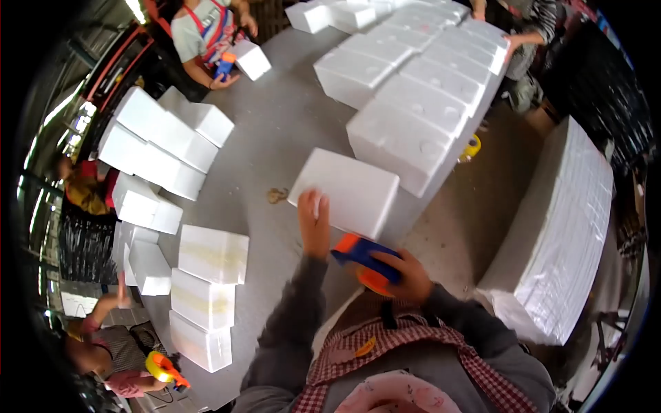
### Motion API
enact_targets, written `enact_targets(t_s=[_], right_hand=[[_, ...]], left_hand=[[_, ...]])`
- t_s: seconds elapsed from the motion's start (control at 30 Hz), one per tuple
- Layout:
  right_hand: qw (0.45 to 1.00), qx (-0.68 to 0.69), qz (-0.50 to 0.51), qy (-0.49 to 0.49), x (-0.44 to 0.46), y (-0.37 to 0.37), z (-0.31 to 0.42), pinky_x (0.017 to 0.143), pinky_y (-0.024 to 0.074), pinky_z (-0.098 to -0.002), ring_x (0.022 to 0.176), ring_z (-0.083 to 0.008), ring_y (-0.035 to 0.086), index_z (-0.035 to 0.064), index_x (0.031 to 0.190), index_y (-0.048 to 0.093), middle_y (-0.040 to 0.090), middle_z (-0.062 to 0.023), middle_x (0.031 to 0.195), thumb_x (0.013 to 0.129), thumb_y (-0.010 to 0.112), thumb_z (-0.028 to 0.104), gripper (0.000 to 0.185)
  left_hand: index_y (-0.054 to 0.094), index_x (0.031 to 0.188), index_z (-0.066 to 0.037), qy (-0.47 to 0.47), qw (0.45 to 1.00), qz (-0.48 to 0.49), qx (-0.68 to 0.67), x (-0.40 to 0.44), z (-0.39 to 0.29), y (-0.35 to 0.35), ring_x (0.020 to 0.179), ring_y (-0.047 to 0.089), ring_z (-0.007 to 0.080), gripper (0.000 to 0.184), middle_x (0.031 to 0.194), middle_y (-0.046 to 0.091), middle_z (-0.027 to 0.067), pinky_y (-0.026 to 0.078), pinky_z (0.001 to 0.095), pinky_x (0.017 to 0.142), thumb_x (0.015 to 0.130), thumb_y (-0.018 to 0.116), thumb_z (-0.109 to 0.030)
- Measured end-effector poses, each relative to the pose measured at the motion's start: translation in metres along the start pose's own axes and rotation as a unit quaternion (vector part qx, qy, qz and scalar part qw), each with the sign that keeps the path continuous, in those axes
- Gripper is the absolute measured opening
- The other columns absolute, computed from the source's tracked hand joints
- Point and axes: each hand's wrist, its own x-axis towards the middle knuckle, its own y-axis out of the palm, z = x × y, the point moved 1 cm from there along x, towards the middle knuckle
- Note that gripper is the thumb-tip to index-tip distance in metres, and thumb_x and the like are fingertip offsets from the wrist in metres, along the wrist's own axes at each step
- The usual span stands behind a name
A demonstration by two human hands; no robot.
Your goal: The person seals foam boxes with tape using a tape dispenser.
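Note:
A white foam box (348, 189) lies on the grey table (265, 131) in front of me. My left hand (315, 219) is at the box's near left edge, its fingers bent over the white surface and slightly blurred; whether they pinch anything is hidden. Lower right of the box, my right hand (407, 275) grips a blue and orange tape dispenser (368, 261), whose orange end points toward the box. A small brown object (277, 195) lies left of the box on the tabletop.
Rows of white boxes (406, 134) cover the table's far right; more boxes (206, 258) stand at left. Co-workers (200, 34) stand around the table, one at lower left holding a yellow and orange dispenser (164, 368). A wrapped white stack (551, 241) stands at right.

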Motion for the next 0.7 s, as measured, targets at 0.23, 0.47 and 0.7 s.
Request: enact_targets(t_s=[0.23,0.47,0.7], right_hand=[[0.979,-0.168,-0.033,-0.107,0.027,-0.049,0.033,0.065,0.0473,-0.0384,0.083,-0.0348,0.053,0.0169,0.113,0.055,0.049,-0.0202,0.098,0.054,0.07,0.003,0.063],[0.969,-0.241,0.011,-0.052,0.12,-0.056,0.072,0.07,0.049,-0.0357,0.085,-0.0301,0.055,0.0226,0.115,0.055,0.047,-0.0154,0.103,0.058,0.069,0.003,0.062],[0.926,-0.353,0.132,0.0,0.165,-0.036,0.073,0.064,0.049,-0.0354,0.079,-0.0289,0.055,0.0213,0.116,0.054,0.044,-0.0128,0.093,0.063,0.065,0.009,0.055]], left_hand=[[0.051,0.099,-0.006,-0.482,0.752,0.169,-0.416,-0.023,-0.089,-0.003,0.092,0.053,0.0126,0.02,0.095,0.055,0.0038,0.042,0.0281,0.085,0.092,0.046,-0.024],[0.057,0.085,-0.006,-0.183,0.969,0.141,-0.084,0.112,0.007,-0.07,0.084,0.056,0.0129,0.017,0.087,0.06,0.0024,0.042,0.0262,0.075,0.09,0.047,-0.019],[0.056,0.092,-0.005,-0.105,0.939,0.124,0.304,0.126,0.131,-0.072,0.065,0.054,0.0136,0.015,0.07,0.059,0.0066,0.044,0.029,0.059,0.086,0.051,-0.017]])
